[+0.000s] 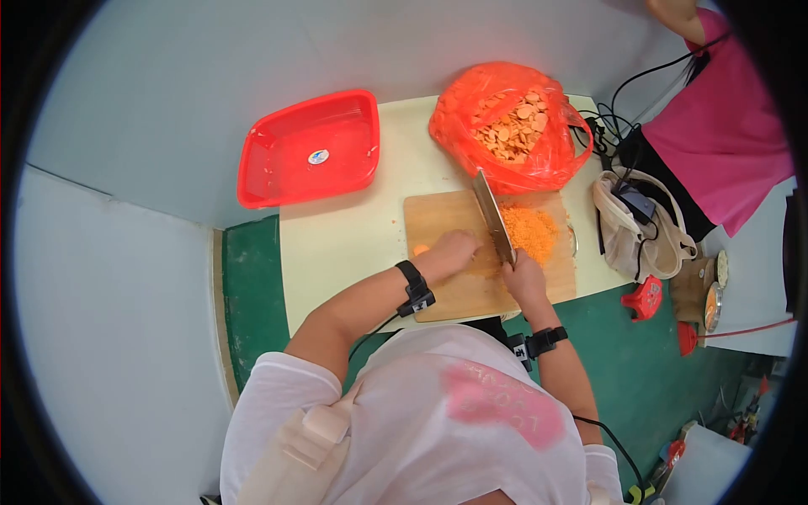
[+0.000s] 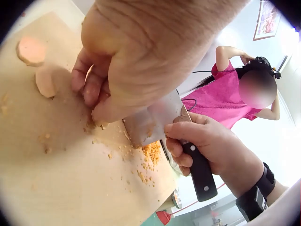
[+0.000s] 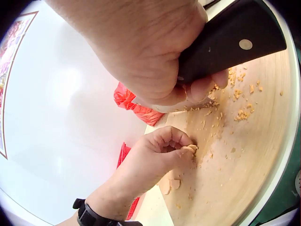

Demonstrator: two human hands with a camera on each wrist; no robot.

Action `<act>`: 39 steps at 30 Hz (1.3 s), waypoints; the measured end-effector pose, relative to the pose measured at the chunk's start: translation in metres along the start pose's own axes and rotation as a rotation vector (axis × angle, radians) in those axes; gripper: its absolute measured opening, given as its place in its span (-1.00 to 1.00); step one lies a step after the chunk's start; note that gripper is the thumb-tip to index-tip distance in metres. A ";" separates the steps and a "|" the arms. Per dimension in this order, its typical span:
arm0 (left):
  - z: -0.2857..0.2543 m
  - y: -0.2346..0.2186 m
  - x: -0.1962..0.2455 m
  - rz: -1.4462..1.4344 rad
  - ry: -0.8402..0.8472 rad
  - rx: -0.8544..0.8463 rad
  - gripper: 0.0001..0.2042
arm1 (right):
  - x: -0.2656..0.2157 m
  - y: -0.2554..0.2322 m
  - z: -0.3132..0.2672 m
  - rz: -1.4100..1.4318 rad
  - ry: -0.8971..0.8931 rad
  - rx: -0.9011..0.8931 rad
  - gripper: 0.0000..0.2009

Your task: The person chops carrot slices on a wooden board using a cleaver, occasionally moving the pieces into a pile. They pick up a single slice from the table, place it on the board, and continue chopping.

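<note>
My right hand [image 1: 526,278] grips the black handle [image 2: 200,172] of a cleaver, whose broad blade [image 1: 495,217] stands on the wooden board [image 1: 438,290]. To its left, my left hand [image 1: 454,252] has its fingers curled down at the board and pinches small orange pieces [image 3: 192,148], as the right wrist view shows. Two round orange slices [image 2: 31,51] lie on the board beside that hand. On the blade's other side is a heap of finely chopped orange bits [image 1: 530,234]. Crumbs are scattered between hand and blade.
Behind the board sits a red bag [image 1: 471,93] full of orange slices. A red basin [image 1: 337,181] stands at the table's back left. At the right are a beige bag [image 1: 613,231], black cables and a person in a pink top [image 1: 715,143]. A red stool [image 1: 644,299] is on the floor.
</note>
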State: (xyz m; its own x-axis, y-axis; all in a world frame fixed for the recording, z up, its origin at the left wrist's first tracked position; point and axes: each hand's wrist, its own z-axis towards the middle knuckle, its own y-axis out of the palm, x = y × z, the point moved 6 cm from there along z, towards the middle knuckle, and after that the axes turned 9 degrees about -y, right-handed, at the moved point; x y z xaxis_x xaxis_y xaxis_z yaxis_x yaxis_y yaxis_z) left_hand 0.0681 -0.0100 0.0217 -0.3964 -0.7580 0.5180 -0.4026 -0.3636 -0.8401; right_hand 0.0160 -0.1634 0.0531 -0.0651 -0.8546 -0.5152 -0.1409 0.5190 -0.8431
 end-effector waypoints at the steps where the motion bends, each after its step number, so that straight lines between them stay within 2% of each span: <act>1: 0.005 -0.002 -0.001 -0.007 0.025 -0.027 -0.92 | -0.001 0.000 0.001 -0.005 -0.007 -0.005 -0.74; 6: 0.011 -0.011 0.009 -0.012 0.062 -0.116 -0.93 | -0.003 -0.004 0.001 -0.011 0.020 -0.016 -0.73; 8: 0.009 -0.018 0.009 -0.133 0.123 0.030 -0.93 | 0.000 -0.001 0.001 -0.026 0.045 -0.079 -0.70; 9: 0.007 -0.016 0.008 -0.135 0.129 0.021 -0.93 | 0.000 -0.001 0.001 -0.025 0.056 -0.079 -0.70; 11: 0.001 -0.027 -0.002 -0.124 0.027 0.241 -0.93 | -0.001 -0.003 0.001 -0.001 0.038 -0.077 -0.70; 12: -0.004 -0.026 0.000 -0.128 0.032 0.234 -0.93 | -0.001 -0.003 0.001 -0.001 0.047 -0.077 -0.70; 14: -0.013 -0.026 -0.001 -0.125 -0.072 0.240 -0.91 | -0.002 -0.004 0.002 -0.013 0.056 -0.089 -0.71; 17: -0.024 -0.013 0.001 -0.216 -0.076 0.276 -0.92 | -0.002 -0.003 0.002 -0.005 0.047 -0.084 -0.72; 24: -0.027 0.003 0.005 -0.168 -0.006 0.396 -0.92 | -0.005 -0.002 -0.003 -0.017 0.005 -0.048 -0.75; 27: -0.028 0.005 0.003 -0.132 0.018 0.415 -0.92 | -0.019 -0.010 -0.008 0.006 -0.060 -0.021 -0.76; 29: -0.032 0.004 0.002 -0.179 0.080 0.485 -0.91 | -0.032 -0.010 -0.012 0.021 -0.121 -0.039 -0.78; 39: -0.033 0.004 0.003 -0.170 0.083 0.499 -0.85 | -0.042 0.007 -0.007 -0.037 -0.146 -0.085 -0.84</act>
State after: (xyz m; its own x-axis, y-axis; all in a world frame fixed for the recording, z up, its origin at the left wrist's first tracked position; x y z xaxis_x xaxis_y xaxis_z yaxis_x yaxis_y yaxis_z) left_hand 0.0378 0.0044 0.0255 -0.4321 -0.6279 0.6473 -0.0334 -0.7061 -0.7073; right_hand 0.0105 -0.1237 0.0697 0.0854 -0.8582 -0.5061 -0.2244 0.4783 -0.8490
